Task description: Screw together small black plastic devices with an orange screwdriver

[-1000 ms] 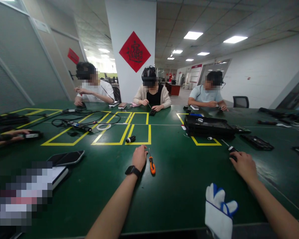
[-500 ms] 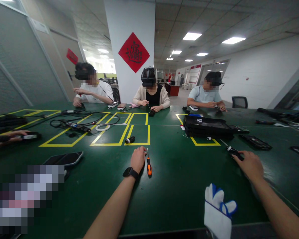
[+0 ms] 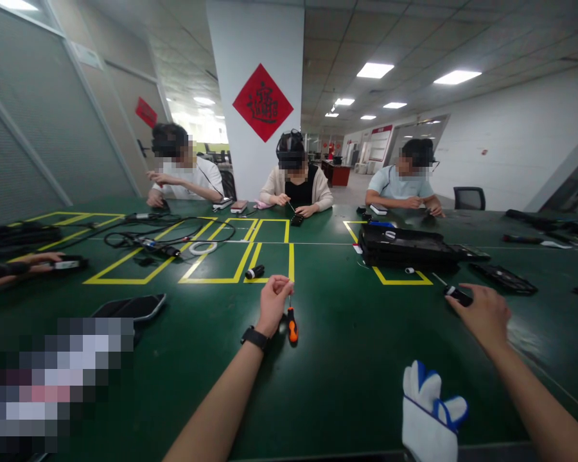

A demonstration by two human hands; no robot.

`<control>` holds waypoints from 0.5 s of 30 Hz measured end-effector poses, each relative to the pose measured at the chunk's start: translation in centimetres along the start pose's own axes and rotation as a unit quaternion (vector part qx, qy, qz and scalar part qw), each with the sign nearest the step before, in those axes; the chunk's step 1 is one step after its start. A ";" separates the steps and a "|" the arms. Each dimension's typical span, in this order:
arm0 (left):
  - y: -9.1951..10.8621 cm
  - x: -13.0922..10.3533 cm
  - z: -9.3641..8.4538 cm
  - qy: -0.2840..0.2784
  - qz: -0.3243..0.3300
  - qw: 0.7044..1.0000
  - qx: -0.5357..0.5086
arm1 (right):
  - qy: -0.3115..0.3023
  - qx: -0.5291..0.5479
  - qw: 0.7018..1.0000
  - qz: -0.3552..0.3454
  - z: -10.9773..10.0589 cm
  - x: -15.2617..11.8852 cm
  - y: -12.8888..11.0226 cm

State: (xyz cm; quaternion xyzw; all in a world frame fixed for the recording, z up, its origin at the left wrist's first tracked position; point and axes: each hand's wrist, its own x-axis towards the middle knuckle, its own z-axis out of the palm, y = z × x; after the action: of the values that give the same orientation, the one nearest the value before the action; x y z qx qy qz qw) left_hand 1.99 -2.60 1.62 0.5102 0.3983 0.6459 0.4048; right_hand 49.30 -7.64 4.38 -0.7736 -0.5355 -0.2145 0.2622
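Note:
My left hand (image 3: 274, 303), with a dark watch on the wrist, has its fingertips pinched together just over the shaft tip of an orange-and-black screwdriver (image 3: 293, 328). Its handle rests on the table; whatever lies between the fingertips is too small to make out. Further right, my right hand (image 3: 484, 314) has thumb and fingers around the black handle of a second screwdriver (image 3: 458, 296), its thin metal shaft pointing up and left. Beyond my left hand lies a short black cylinder with a white band (image 3: 255, 272).
A black casing (image 3: 404, 247) and a flat black part (image 3: 505, 278) lie near my right hand. A white-and-blue glove (image 3: 431, 410) is at the table's near edge. Cables (image 3: 149, 244) spread at left, near a co-worker's hand (image 3: 43, 258). Three people sit opposite.
My left hand has lifted slightly, its fingertips now pinched above the screwdriver's tip. My right hand has shifted forward along the black screwdriver. The whole view has moved a little.

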 end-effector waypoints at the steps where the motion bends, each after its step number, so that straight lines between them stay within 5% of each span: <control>1: 0.2 -0.2 0.3 -0.019 -0.016 0.999 -0.035 | 0.001 0.048 0.998 -0.049 -0.8 -0.1 -2.7; 5: 0.3 -0.7 0.7 -0.079 -0.085 0.989 -0.089 | -0.112 0.246 0.936 -0.225 -3.6 -1.9 -15.0; 9: 0.4 -0.8 0.5 -0.102 -0.105 0.984 -0.101 | -0.179 0.342 0.859 -0.336 -4.1 -5.0 -25.2; 12: 0.6 -0.8 0.3 -0.109 -0.098 0.984 -0.102 | -0.178 0.377 0.838 -0.352 -2.9 -6.4 -29.3; 15: 0.7 -0.7 0.1 -0.109 -0.081 0.987 -0.091 | -0.187 0.412 0.825 -0.339 -1.2 -6.7 -30.9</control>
State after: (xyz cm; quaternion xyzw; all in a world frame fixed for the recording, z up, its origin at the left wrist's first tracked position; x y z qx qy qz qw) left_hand 2.11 -3.54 2.05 0.5044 0.3315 0.5850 0.5418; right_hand 17.94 -4.33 6.64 -0.3890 -0.8412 0.0991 0.3622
